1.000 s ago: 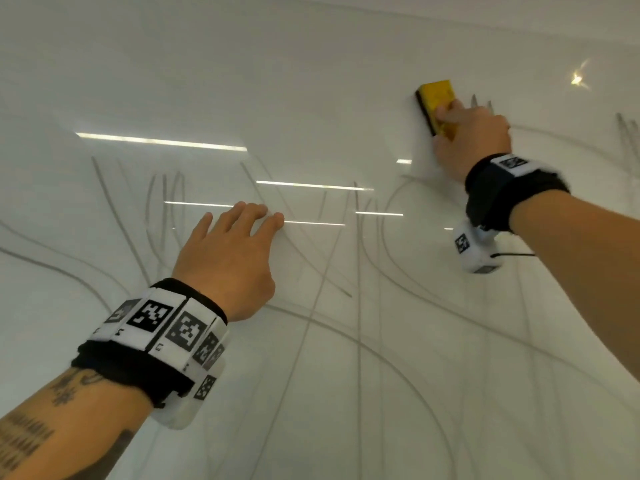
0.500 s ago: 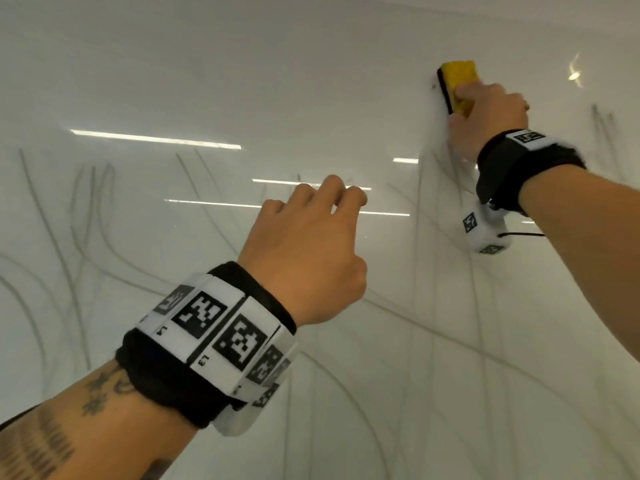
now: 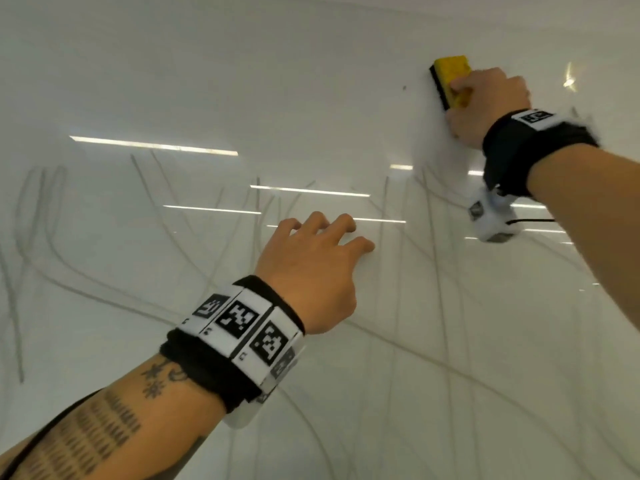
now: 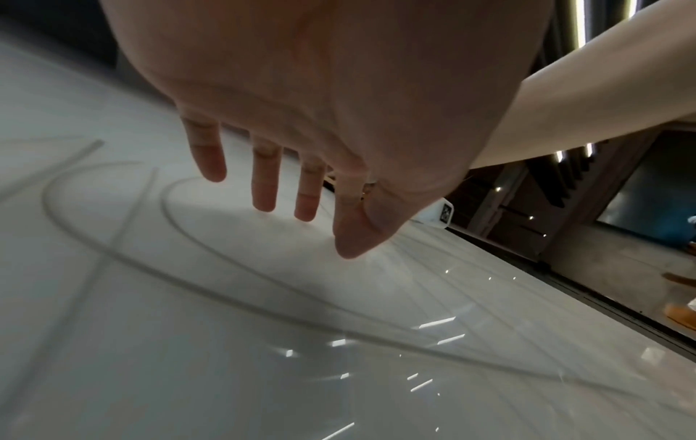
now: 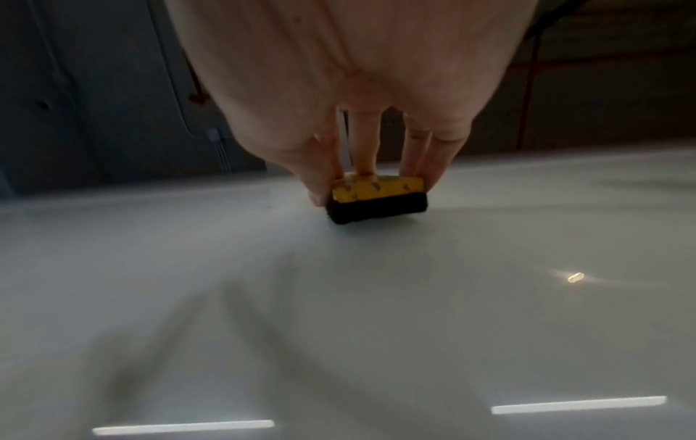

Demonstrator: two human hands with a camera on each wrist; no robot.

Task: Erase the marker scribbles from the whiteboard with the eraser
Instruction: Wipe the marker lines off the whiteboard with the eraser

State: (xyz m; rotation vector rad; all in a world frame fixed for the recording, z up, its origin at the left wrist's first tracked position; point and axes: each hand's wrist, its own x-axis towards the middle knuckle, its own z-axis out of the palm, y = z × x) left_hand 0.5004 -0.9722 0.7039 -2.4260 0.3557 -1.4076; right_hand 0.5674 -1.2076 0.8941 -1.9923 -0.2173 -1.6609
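Eraser, yellow back w/ black felt face, sits high on the whiteboard, upper right in head view. Felt side is flat against the board; yellow side faces out. Right hand grasps it: thumb on one long edge, fingers on the other and over the yellow back, clear in the right wrist view, where the eraser is pinched between thumb and fingers w/ the black pad on the board surface.

Board around and above the eraser is wiped white; one small dark speck left of the eraser. Marker scribbles, grey curved and near-vertical lines, cover the lower and left parts of the board, starting just below the right wrist. Long arcs run under the left forearm, also seen in left wrist view as looping curves.

Left hand is lower, mid-board, well apart from the eraser. It holds nothing: fingers relaxed, slightly spread, tips at or very near the board. Left wrist view shows the fingers straight, hanging over the surface; actual contact can't tell for sure.

Both wrists carry black bands w/ white marker-tag blocks. Right wrist's camera unit hangs below the band, w/ a thin black cable. Ceiling light strips reflect off the glossy board.
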